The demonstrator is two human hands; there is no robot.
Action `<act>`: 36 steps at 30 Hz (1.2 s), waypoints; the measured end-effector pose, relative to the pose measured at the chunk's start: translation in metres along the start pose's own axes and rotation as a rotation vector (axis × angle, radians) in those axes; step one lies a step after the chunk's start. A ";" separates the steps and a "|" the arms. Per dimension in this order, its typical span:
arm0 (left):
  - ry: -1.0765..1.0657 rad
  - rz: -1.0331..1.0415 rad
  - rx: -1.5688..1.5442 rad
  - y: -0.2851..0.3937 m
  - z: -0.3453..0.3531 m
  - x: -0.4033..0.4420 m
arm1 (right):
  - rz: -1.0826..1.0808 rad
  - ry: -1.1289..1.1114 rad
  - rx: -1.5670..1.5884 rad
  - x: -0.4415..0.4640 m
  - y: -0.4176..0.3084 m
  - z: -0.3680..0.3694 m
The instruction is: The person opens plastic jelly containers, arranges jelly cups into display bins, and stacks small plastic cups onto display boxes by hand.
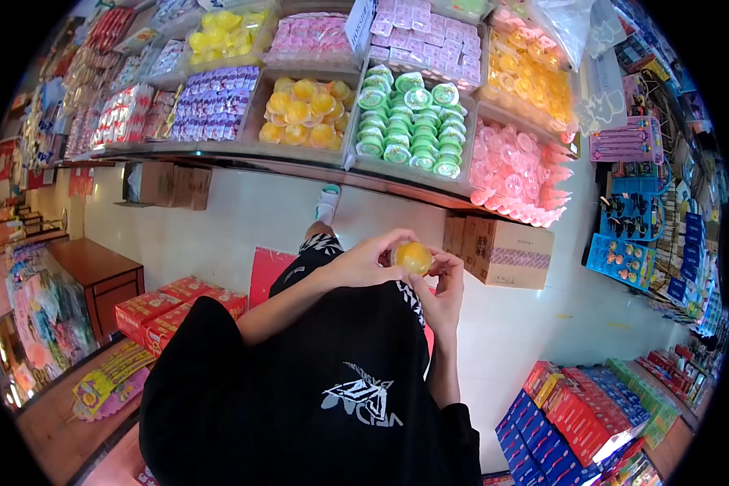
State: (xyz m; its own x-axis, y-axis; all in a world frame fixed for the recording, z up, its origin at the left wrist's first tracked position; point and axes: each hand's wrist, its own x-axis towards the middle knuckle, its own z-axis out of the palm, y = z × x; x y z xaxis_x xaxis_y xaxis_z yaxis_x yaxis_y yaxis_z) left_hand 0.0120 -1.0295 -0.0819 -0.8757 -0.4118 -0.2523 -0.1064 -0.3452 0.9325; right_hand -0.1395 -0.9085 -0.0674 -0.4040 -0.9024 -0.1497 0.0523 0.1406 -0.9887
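A round yellow-orange jelly cup (414, 258) with a shiny surface is held up in front of my black shirt. My left hand (374, 261) grips its left side, the thumb below and the fingers curled behind. On the other side, my right hand (442, 293) closes on it with thumb and fingertips. Part of the cup is hidden by the fingers. Similar yellow-orange balls (304, 109) fill a clear bin on the display ahead of me.
Bins of green-lidded cups (417, 121), pink jellies (512, 162) and purple packets (215, 103) line the display counter. Under it stands a cardboard box (517, 253). Red boxes (174, 312) lie to my left. Stacked red and blue boxes (571, 413) stand at lower right.
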 end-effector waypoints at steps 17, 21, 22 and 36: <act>-0.147 -0.136 0.409 0.047 -0.234 -0.028 | 0.312 -0.008 0.145 0.127 0.044 0.183; -0.032 -0.013 0.499 0.027 -0.277 -0.034 | 0.293 -0.071 0.104 0.145 0.060 0.223; -0.022 -0.040 0.540 0.023 -0.285 -0.035 | 0.300 -0.080 0.100 0.149 0.062 0.231; 0.036 0.010 0.621 0.014 -0.333 -0.037 | 0.371 -0.114 0.018 0.173 0.077 0.275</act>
State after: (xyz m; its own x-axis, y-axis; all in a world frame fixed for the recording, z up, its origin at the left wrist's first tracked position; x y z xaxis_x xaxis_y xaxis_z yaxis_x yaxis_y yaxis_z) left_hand 0.1997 -1.3002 -0.1453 -0.8628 -0.4446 -0.2409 -0.3616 0.2095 0.9085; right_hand 0.0458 -1.1660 -0.1717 -0.2502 -0.8315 -0.4959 0.1921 0.4594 -0.8672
